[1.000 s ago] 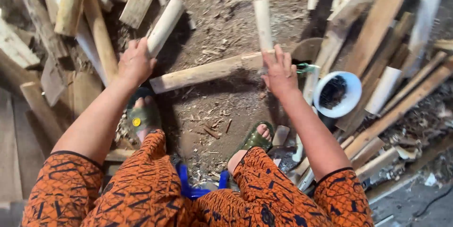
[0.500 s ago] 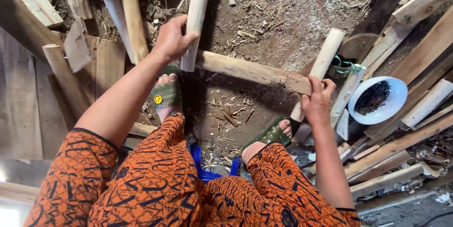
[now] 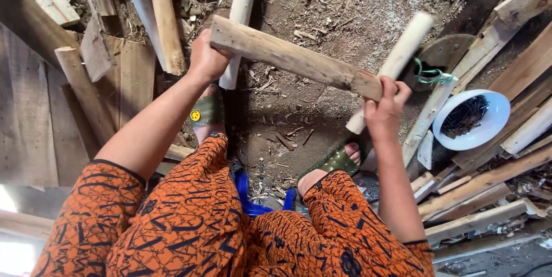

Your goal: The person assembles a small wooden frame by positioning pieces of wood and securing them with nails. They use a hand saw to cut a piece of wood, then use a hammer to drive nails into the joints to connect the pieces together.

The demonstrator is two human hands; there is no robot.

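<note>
I sit in orange patterned clothes and look down past my knees. A flat wooden board [image 3: 293, 58] runs from upper left to lower right across two pale round poles. My left hand [image 3: 206, 58] grips the board's left end, over the left pole [image 3: 242, 1]. My right hand [image 3: 386, 103] closes on the board's right end together with the right pole [image 3: 402, 52]. My feet in green sandals [image 3: 336, 161] rest on the dirt ground below the board.
A white bowl [image 3: 494, 121] holding dark nails sits at the right among stacked planks [image 3: 489, 202]. Green string [image 3: 431, 74] lies by a round wooden piece. More boards and poles [image 3: 103, 52] are piled at the left. Wood chips cover the ground.
The board has been lifted and now reads larger and higher in view, tilted down to the right. Both hands stay on its ends and the poles.
</note>
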